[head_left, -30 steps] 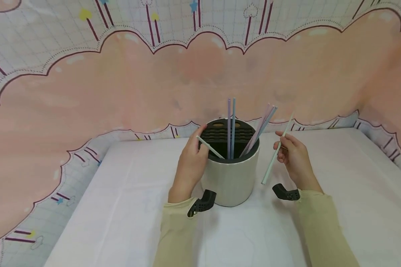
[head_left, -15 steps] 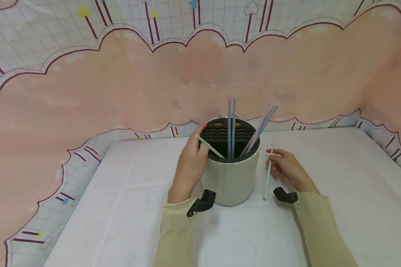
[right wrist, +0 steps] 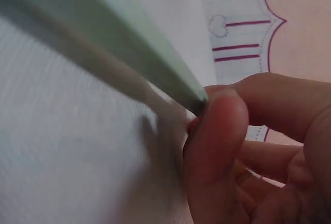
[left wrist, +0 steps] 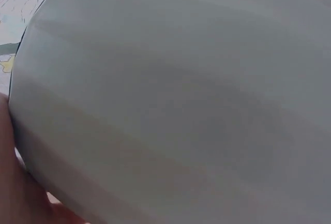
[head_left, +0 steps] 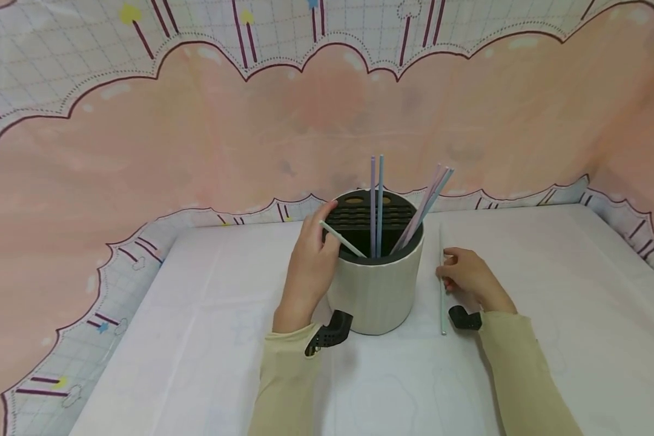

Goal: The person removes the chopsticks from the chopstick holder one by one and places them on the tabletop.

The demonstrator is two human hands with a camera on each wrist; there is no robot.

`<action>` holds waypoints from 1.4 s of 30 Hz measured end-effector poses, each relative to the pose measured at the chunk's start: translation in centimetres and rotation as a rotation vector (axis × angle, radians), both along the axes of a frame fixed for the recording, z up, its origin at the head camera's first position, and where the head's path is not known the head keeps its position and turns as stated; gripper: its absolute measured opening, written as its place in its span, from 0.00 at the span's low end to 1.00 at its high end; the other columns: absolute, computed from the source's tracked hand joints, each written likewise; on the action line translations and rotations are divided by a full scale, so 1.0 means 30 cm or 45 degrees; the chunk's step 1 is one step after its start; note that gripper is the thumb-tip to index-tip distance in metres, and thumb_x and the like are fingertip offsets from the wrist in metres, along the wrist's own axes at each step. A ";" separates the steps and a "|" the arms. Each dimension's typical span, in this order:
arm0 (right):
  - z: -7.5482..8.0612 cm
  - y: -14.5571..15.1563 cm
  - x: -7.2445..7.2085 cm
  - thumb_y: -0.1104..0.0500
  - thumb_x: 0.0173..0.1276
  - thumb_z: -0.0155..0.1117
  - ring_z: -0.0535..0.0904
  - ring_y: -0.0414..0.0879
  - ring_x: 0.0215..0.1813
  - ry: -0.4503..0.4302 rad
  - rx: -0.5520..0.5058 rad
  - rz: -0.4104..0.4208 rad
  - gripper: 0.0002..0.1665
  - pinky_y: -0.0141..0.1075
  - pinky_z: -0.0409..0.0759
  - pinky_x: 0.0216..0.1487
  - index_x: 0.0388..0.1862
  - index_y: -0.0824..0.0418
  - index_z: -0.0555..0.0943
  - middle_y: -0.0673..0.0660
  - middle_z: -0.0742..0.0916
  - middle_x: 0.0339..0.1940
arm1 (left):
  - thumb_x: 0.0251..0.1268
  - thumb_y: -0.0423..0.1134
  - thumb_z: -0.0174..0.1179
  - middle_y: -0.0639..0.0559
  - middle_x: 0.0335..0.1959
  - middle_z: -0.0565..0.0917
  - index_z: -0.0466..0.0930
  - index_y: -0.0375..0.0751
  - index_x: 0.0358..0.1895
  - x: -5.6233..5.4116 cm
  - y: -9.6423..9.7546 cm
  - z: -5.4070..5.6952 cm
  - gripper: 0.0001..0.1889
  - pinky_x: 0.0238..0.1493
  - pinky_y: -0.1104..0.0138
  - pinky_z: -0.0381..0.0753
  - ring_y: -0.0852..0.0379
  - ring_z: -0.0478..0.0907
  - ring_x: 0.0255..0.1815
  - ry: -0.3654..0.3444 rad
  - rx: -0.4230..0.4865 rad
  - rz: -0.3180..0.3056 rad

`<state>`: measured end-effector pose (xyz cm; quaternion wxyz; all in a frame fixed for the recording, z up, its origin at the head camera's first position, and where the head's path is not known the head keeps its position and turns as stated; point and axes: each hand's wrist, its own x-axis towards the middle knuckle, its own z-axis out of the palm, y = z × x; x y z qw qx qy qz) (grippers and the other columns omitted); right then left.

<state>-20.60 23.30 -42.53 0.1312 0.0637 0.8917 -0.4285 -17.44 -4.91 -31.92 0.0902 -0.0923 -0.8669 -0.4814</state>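
Observation:
A pale round utensil holder (head_left: 373,297) with a black slotted top stands at mid-table. My left hand (head_left: 307,266) grips its left side and rim, and the holder's wall (left wrist: 170,100) fills most of the left wrist view. To the right, my right hand (head_left: 471,275) pinches a pale green chopstick (head_left: 443,312) between thumb and fingers, low over the white tabletop. In the right wrist view, the faceted chopstick (right wrist: 150,53) runs close above its shadow; whether it touches the cloth is unclear.
Purple and blue chopsticks (head_left: 380,200) stand upright in the holder; pink and blue ones (head_left: 427,203) lean right. A green one (head_left: 343,239) leans left by my left thumb. A patterned peach curtain (head_left: 240,139) hangs behind the white table (head_left: 207,339).
My right hand has lowered the green chopstick toward the tabletop, moving slightly left and turning it nearly straight front to back. My left hand stays on the holder.

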 end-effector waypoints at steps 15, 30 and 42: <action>0.030 0.011 0.008 0.51 0.66 0.48 0.73 0.46 0.26 0.033 0.080 -0.037 0.33 0.39 0.71 0.33 0.66 0.64 0.58 0.60 0.76 0.34 | 0.60 0.37 0.36 0.70 0.64 0.56 0.71 0.59 0.56 -0.001 0.002 0.000 0.23 0.58 0.57 0.60 0.63 0.55 0.65 0.103 -0.001 -0.023; 0.169 -0.096 0.032 0.47 0.65 0.52 0.65 0.42 0.20 0.744 -0.551 -0.335 0.19 0.30 0.62 0.17 0.45 0.58 0.78 0.55 0.75 0.21 | 0.61 0.39 0.37 0.68 0.65 0.55 0.70 0.60 0.57 -0.006 -0.001 -0.005 0.23 0.54 0.56 0.64 0.61 0.55 0.65 0.104 -0.011 -0.029; 0.256 -0.180 0.085 0.62 0.67 0.50 0.74 0.50 0.34 1.146 -0.920 -0.096 0.15 0.30 0.74 0.33 0.48 0.67 0.76 0.62 0.78 0.34 | 0.64 0.42 0.37 0.68 0.65 0.55 0.70 0.60 0.57 -0.010 -0.001 -0.015 0.21 0.54 0.57 0.64 0.60 0.56 0.64 0.118 -0.011 -0.028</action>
